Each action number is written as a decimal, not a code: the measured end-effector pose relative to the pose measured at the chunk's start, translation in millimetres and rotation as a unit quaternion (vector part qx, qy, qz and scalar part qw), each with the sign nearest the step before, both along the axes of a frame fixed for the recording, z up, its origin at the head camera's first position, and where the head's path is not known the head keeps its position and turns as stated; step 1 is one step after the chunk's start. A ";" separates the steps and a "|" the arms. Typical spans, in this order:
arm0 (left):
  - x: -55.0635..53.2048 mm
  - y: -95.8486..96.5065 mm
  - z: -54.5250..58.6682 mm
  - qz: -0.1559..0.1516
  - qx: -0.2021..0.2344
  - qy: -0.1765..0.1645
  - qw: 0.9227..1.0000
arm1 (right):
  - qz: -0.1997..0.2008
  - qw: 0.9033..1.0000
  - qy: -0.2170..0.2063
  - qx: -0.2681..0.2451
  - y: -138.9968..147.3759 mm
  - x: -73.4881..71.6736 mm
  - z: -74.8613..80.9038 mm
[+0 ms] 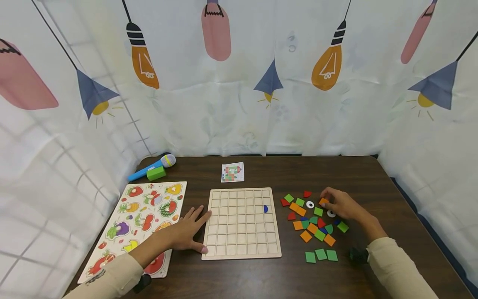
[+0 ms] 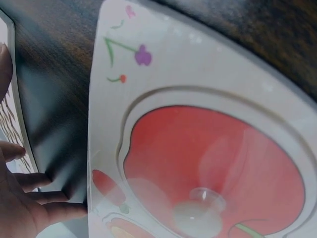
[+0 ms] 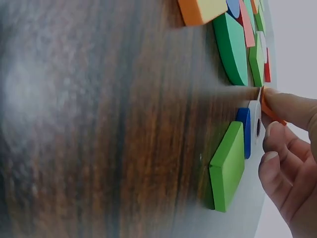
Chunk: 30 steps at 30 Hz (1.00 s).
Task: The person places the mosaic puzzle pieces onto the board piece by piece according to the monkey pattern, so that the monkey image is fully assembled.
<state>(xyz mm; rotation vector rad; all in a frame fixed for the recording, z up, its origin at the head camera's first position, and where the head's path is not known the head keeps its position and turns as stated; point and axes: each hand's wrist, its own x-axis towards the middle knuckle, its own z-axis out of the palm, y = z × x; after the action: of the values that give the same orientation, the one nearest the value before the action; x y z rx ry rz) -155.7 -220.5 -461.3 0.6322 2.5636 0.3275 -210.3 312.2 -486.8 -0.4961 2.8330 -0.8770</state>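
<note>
A pale wooden grid board (image 1: 242,224) lies on the table with a blue half-round piece (image 1: 265,209) in one cell on its right side. My left hand (image 1: 188,232), fingers spread, rests along the board's left edge; the left wrist view shows its fingers (image 2: 37,196) too. My right hand (image 1: 341,204) pinches an orange square tile (image 1: 323,201) between thumb and fingers, over the far right of the scattered pieces. Near it lie a white ring-like piece (image 1: 331,213), a light green tile (image 1: 342,226) and a dark green rounded piece (image 3: 231,49).
Several coloured tiles lie right of the board, with a green tile (image 1: 320,254) among those in front. A picture card (image 1: 232,172) lies behind the board. Left are a fruit puzzle board (image 1: 123,245), a blue toy microphone (image 1: 151,167) and a green block (image 1: 156,173).
</note>
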 end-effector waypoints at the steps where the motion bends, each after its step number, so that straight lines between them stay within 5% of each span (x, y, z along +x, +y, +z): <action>1: 0.1 0.0 0.0 0.000 0.000 0.000 1.000 | 0.003 1.000 0.002 0.001 -0.6 0.1 -0.2; 30: -2.0 2.0 -3.2 0.011 0.001 -0.007 1.000 | 0.065 0.995 -0.011 -0.073 -62.6 3.9 16.3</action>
<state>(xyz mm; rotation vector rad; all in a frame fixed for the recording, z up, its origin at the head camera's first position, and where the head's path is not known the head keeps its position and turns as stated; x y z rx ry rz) -157.7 -218.4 -464.5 0.6004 2.5591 0.3419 -206.5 249.6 -470.5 -0.6770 2.6926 -1.0620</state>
